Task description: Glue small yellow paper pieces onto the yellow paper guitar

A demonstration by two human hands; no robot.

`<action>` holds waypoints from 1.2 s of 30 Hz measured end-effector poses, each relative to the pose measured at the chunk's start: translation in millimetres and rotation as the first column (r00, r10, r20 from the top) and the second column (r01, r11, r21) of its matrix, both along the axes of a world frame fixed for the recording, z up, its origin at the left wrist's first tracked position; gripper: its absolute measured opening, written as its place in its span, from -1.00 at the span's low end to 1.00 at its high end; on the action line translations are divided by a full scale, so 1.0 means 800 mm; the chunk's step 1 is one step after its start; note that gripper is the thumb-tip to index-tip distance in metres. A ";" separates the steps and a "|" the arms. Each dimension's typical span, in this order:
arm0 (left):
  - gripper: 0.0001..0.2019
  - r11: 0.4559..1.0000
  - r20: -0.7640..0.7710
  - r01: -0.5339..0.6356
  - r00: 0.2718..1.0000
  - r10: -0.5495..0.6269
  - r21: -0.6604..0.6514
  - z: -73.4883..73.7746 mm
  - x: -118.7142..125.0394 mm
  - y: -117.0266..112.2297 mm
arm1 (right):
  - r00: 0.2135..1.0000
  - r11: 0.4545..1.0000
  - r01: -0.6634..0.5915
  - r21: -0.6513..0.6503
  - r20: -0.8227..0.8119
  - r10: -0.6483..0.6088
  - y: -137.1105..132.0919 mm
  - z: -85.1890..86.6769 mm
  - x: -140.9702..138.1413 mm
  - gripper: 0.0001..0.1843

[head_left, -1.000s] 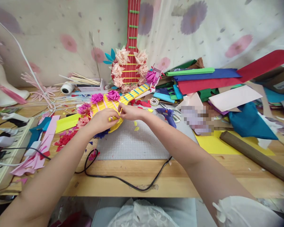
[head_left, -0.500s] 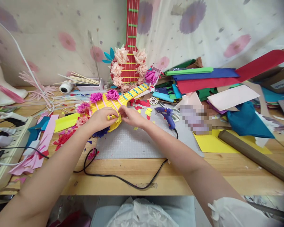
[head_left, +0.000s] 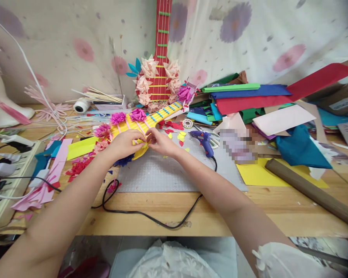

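A yellow toy guitar (head_left: pixel 137 126) of paper or card leans across the grey cutting mat, its neck pointing to the back right. Pink and magenta paper flowers (head_left: pixel 138 114) edge its body, and a dark blue paper flower (head_left: pixel 124 159) is at the bottom. Over the lower right of the body, my left hand (head_left: pixel 124 144) is closed with fingers pinched. Close against it, my right hand (head_left: pixel 161 143) pinches too. Between the fingertips is a small crinkled yellow paper piece (head_left: pixel 145 148), mostly hidden; whether it is fixed to the guitar I cannot tell.
A blue glue gun (head_left: pixel 204 142) lies on the cutting mat (head_left: pixel 174 175), its black cord looping along the table front. Behind stands a red guitar (head_left: pixel 159 83) with pale flowers. Coloured paper sheets (head_left: pixel 255 101) pile up at right; a power strip (head_left: pixel 14 185) sits left.
Both hands stay at the same spot on the guitar, with only slight finger movement around the yellow paper. The view has shifted a little.
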State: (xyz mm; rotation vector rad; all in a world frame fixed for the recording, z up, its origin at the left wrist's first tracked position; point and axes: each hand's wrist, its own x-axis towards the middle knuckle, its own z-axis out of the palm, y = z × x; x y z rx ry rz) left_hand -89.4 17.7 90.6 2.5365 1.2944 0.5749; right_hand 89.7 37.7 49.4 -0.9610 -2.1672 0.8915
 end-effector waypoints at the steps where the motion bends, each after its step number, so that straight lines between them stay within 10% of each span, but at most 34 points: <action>1: -0.86 1.000 0.009 0.000 1.000 0.000 0.004 0.000 0.000 -0.001 | 1.000 1.000 0.023 0.004 -0.019 -0.022 -0.001 0.001 0.005 -0.62; 10: -0.82 0.958 0.262 -0.196 0.955 0.138 0.210 0.010 0.049 -0.015 | 0.914 0.946 0.322 0.045 0.243 -0.323 -0.010 -0.011 0.125 -0.83; 17: -0.77 0.994 0.371 -0.041 0.929 -0.001 0.105 -0.065 0.127 -0.034 | 0.844 0.955 0.224 0.196 0.451 -0.291 -0.028 -0.040 0.147 -0.59; 25: -0.72 0.987 0.487 -0.135 0.858 0.163 -0.093 -0.109 0.127 -0.054 | 0.850 0.947 0.267 0.178 0.420 -0.318 -0.035 -0.042 0.143 -0.55; 31: -0.76 0.957 0.661 -0.166 0.693 0.286 -0.239 -0.114 0.133 -0.050 | 0.913 0.895 0.370 -0.248 -0.082 -0.400 -0.033 -0.046 0.123 -0.75; 36: -0.76 0.857 0.802 0.012 0.360 0.477 -0.515 -0.120 0.149 -0.047 | 0.711 0.751 0.047 -0.659 -0.506 -0.488 -0.040 -0.047 0.093 -0.61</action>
